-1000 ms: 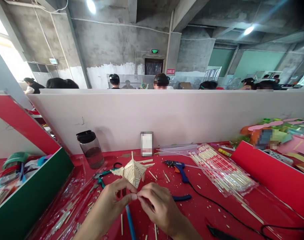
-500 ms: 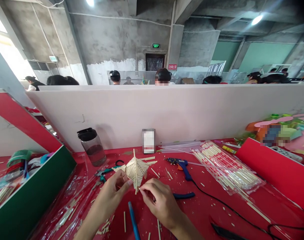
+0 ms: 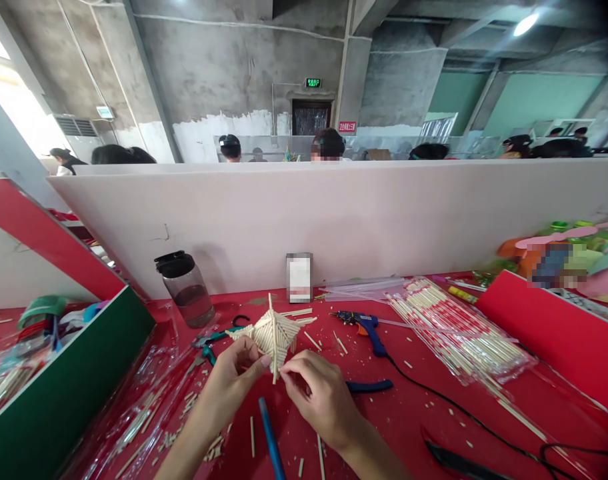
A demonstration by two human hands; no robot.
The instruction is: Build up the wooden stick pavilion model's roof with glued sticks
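Note:
A small roof-shaped model of pale wooden sticks (image 3: 271, 332) stands on the red table (image 3: 414, 413) in front of me. My left hand (image 3: 231, 380) grips its lower left edge between thumb and fingers. My right hand (image 3: 319, 397) pinches a thin wooden stick (image 3: 275, 363) and presses it against the model's near face. Both hands meet at the model's front corner. A blue-handled tool (image 3: 271, 440) lies under my hands.
A blue glue gun (image 3: 365, 328) with a black cord lies right of the model. Packs of sticks (image 3: 454, 333), blue pliers (image 3: 369, 385), green scissors (image 3: 211, 341) and a dark jar (image 3: 184, 288) surround it. A white partition (image 3: 334, 220) backs the table; people sit beyond it.
My hands moved up from the table to the stick model. The left hand took hold of its edge and the right hand brought a stick against it.

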